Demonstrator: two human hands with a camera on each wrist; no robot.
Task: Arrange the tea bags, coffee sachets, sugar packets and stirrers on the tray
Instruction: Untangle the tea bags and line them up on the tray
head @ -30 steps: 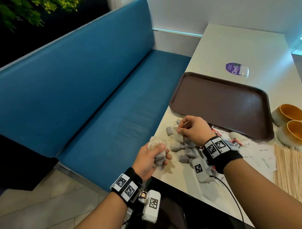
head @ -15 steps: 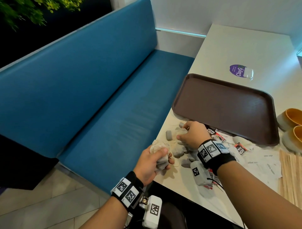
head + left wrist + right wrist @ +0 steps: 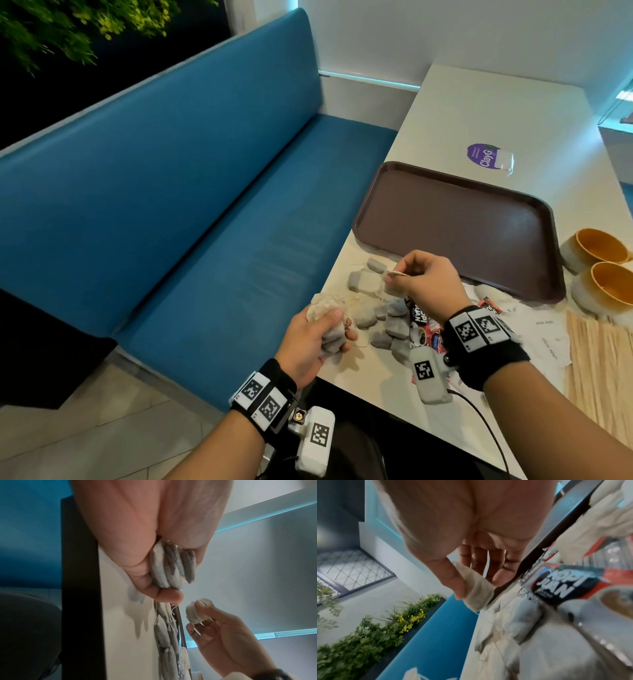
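Observation:
My left hand (image 3: pixel 320 334) grips a bunch of grey tea bags (image 3: pixel 172 566) at the table's left edge. My right hand (image 3: pixel 416 279) pinches a single pale tea bag (image 3: pixel 197 613) between thumb and fingers, lifted above the loose pile of tea bags (image 3: pixel 380 317) on the table. In the right wrist view that tea bag (image 3: pixel 476 588) hangs from the thumb. Red-and-black coffee sachets (image 3: pixel 423 323) lie under my right wrist. The brown tray (image 3: pixel 462 226) beyond the hands holds nothing. White sugar packets (image 3: pixel 544 329) and wooden stirrers (image 3: pixel 596 373) lie at the right.
Two orange-lined bowls (image 3: pixel 597 262) stand right of the tray. A purple sticker (image 3: pixel 486 156) sits on the white table (image 3: pixel 493 113) behind it. A blue bench (image 3: pixel 191 205) runs along the table's left edge, with plants (image 3: pixel 68 27) behind.
My right hand has lifted off the pile with one tea bag pinched in it. The left hand has kept its bunch and stayed at the table edge.

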